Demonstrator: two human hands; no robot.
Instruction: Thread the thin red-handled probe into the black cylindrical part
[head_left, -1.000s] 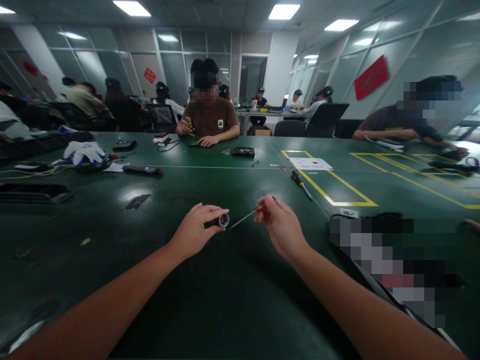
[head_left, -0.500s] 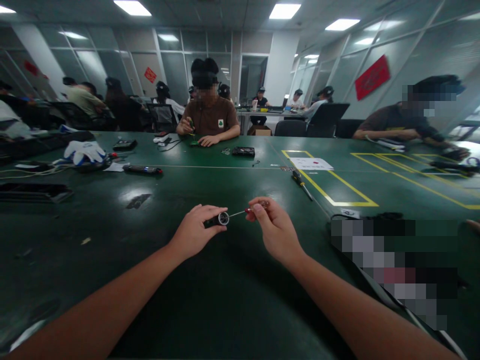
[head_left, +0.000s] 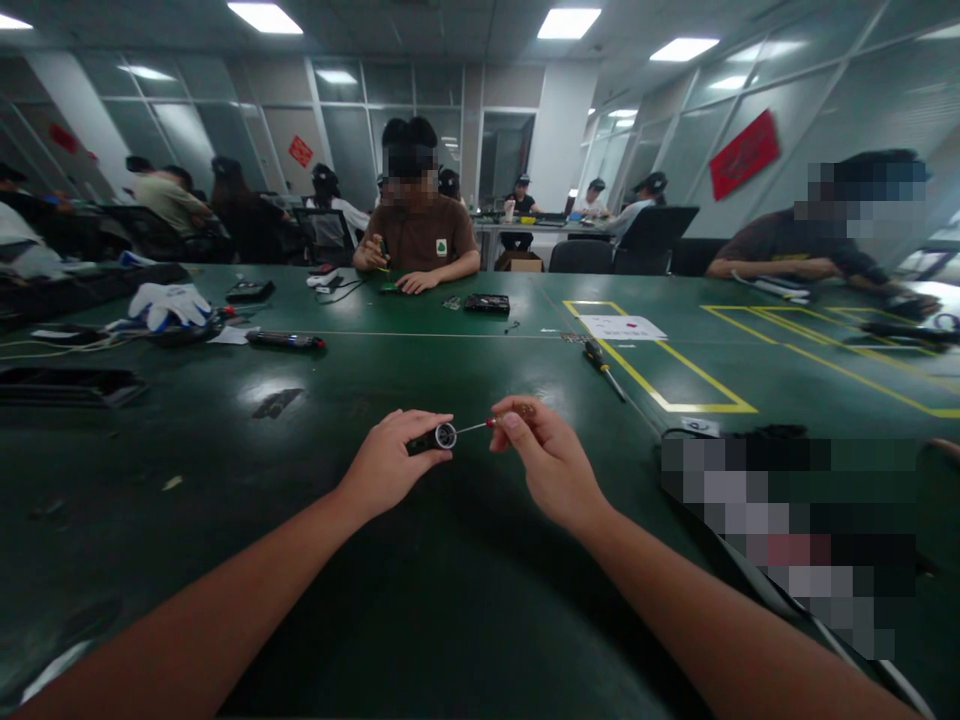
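Small black cylindrical part w/ silver ring end (head_left: 439, 437) + thin metal-shaft screwdriver w/ red collar (head_left: 480, 425), both held just above the green counter (head_left: 465, 580).

Cylinder: short, dark body, shiny silver rim w/ round opening on its right-facing end; lies roughly horizontal, pinched in left hand (head_left: 390, 462) btwn thumb & fingers, body mostly covered, only the ringed end shows. Screwdriver: slim silver shaft, small red band where shaft meets handle, handle mostly hidden in right hand (head_left: 547, 462); near-horizontal, tilted slightly down to the left, tip at the cylinder's ring opening — whether touching or inside can't be told. Both sit centre of view, btwn the two hands.
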